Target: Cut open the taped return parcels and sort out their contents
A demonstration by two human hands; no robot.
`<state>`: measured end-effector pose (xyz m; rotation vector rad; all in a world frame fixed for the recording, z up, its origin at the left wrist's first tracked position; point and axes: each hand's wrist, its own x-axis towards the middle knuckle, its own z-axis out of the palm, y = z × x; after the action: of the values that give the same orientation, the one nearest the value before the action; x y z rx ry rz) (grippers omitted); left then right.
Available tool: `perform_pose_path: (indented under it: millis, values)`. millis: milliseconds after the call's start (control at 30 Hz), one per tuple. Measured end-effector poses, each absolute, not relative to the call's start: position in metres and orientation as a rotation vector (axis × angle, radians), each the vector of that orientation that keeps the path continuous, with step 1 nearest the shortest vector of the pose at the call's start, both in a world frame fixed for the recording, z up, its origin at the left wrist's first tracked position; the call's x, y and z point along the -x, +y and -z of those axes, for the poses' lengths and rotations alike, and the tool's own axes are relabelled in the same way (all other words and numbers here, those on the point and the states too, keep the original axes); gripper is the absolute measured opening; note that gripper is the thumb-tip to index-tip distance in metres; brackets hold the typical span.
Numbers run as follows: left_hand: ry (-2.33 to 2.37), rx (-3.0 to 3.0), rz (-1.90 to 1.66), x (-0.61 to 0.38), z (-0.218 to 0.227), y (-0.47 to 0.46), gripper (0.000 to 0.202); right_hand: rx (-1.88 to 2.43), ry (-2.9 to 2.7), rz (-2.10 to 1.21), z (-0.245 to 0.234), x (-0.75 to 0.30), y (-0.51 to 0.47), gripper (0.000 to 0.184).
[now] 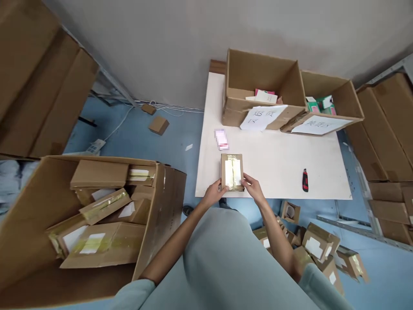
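Observation:
A small cardboard box (232,171), closed with shiny clear tape over a white label, is at the front edge of the white table (274,159). My left hand (214,192) grips its lower left corner, thumb on top. At the lower right side, my right hand (253,187) holds the same box with its fingers against the edge. Just beyond the box lies a blurred pink-and-white item (221,139). A red-and-black utility knife (305,180) rests on the table to the right, apart from both hands.
Two open cartons (271,116) (348,122) with handwritten paper signs stand at the table's back, holding small packs. A large carton (164,198) of taped boxes stands on the left. Several boxes (318,243) lie on the floor at right; shelving with cartons (376,133) stands beyond.

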<state>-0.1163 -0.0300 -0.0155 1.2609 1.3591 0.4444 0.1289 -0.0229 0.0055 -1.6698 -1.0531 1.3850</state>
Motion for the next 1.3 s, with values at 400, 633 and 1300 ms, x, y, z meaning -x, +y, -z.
perform_pose_path:
  millis: [400, 633, 1300]
  values:
    - [1.438, -1.157, -0.408, 0.071, 0.034, -0.026, 0.064, 1.811, -1.058, -1.195, 0.021, -0.182, -0.018, 0.069]
    - [1.605, -0.940, -0.808, 0.165, 0.011, -0.046, 0.064, 1.606, -1.509, -1.324, 0.000, -0.094, 0.034, 0.062]
    - [2.273, -0.056, -1.138, 0.535, 0.070, -0.240, 0.052, 1.194, -2.151, -2.005, 0.079, 0.349, -0.006, 0.032]
